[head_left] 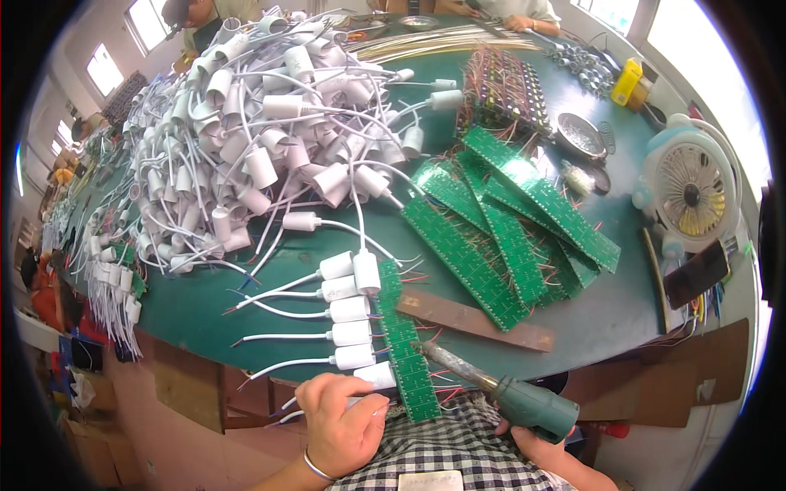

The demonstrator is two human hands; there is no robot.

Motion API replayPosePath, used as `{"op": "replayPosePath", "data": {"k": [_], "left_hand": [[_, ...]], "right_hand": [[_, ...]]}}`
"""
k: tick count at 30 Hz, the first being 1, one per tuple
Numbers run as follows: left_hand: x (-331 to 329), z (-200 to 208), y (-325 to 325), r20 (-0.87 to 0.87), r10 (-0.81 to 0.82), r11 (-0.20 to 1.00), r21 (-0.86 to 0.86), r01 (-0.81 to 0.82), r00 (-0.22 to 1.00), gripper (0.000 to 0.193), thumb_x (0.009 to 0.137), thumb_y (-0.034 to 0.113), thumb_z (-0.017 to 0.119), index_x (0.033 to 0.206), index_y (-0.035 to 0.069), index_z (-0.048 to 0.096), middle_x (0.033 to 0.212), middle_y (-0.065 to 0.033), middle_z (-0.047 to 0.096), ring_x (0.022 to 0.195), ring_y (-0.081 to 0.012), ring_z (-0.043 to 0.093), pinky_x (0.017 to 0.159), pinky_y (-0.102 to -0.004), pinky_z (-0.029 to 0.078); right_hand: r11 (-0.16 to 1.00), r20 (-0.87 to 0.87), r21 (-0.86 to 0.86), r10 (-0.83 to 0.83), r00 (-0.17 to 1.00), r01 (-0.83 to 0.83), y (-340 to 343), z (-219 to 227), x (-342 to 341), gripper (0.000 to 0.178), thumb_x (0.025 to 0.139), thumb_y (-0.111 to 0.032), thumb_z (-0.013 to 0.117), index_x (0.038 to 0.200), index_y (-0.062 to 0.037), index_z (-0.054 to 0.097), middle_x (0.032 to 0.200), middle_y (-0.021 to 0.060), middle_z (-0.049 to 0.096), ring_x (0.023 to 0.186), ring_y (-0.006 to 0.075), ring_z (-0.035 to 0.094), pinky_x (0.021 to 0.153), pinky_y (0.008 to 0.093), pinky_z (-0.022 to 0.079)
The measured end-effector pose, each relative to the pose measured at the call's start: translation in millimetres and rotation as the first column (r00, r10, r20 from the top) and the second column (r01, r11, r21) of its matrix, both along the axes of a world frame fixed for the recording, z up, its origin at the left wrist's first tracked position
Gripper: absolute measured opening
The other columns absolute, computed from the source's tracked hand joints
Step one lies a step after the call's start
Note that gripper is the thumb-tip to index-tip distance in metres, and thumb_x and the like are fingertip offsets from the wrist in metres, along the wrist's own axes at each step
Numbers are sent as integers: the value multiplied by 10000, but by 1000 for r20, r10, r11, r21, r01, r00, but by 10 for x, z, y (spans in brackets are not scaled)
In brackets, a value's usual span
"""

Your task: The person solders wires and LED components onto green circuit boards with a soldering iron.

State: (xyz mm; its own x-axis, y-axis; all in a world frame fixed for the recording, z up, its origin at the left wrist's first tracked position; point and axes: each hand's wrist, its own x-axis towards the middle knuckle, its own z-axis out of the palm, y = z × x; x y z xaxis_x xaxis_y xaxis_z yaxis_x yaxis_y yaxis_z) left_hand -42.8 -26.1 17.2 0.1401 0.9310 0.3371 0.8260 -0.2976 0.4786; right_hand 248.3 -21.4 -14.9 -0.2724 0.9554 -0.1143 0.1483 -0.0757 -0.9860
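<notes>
At the table's near edge lies a narrow green circuit board strip [401,335], with a row of white lamp sockets [350,333] along its left side. Their white cables trail left, ending in bare red and blue wires. My left hand [344,417] is closed at the strip's near end, its fingers round a white socket that they mostly hide. In my right hand [536,446] is a soldering iron [536,407] with a dark green handle. Its metal shaft points up and left, the tip close to the strip's right edge, where thin wires stick out. Whether it touches cannot be made out.
A large heap of white sockets [262,168] covers the table's left. Green boards [499,221] lie stacked to the right, behind a brown bar [475,319]. A fan [690,192], a round metal dish [580,135] and a yellow bottle [626,82] stand farther right. Other people sit across the table.
</notes>
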Motion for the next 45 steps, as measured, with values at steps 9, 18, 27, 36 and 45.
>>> {"op": "replayPosePath", "data": {"k": [9, 18, 27, 36, 45], "left_hand": [[108, -50, 78, -165, 88, 996, 18, -86, 982, 137, 623, 102, 665, 754, 131, 640, 1204, -70, 507, 1174, -365, 355, 940, -497, 243], [131, -117, 127, -329, 76, 990, 140, -31, 941, 129, 607, 101, 675, 716, 135, 614, 1219, -37, 517, 1187, -343, 340, 908, -510, 241], [178, -124, 151, -312, 128, 985, 151, -84, 942, 122, 628, 136, 679, 689, 141, 573, 1198, 31, 546, 1152, -287, 394, 897, -506, 242], [205, -138, 163, -270, 147, 985, 130, -115, 952, 129, 631, 125, 675, 677, 125, 555, 1196, 16, 548, 1149, -303, 390, 895, -512, 250], [198, -120, 174, -273, 135, 988, 106, -110, 952, 135, 625, 123, 674, 682, 116, 553, 1210, 5, 538, 1167, -309, 376, 900, -515, 254]], "right_hand": [[987, 233, 84, 117, 966, -140, -193, -23, 255, 313, 765, 6, 566, 1075, 49, 572, 807, 113, 663, 676, 153, 643, 662, 290, 519], [970, 196, 240, -10, 981, -39, -132, 131, 97, 320, 785, -146, 728, 1036, -3, 592, 936, 131, 626, 810, 261, 601, 731, 390, 482], [970, 180, 232, 29, 983, -71, -189, 47, 150, 540, 737, -133, 776, 1183, 19, 512, 1121, 182, 609, 981, 268, 619, 827, 377, 503], [927, 380, 280, 132, 916, -250, -13, 148, 93, 230, 677, -48, 680, 907, -41, 676, 863, 91, 670, 735, 241, 631, 670, 341, 492], [949, 242, 270, 94, 966, -160, -64, 219, 58, 629, 681, -112, 812, 1201, 32, 490, 1094, 168, 617, 954, 244, 624, 830, 367, 505]]}}
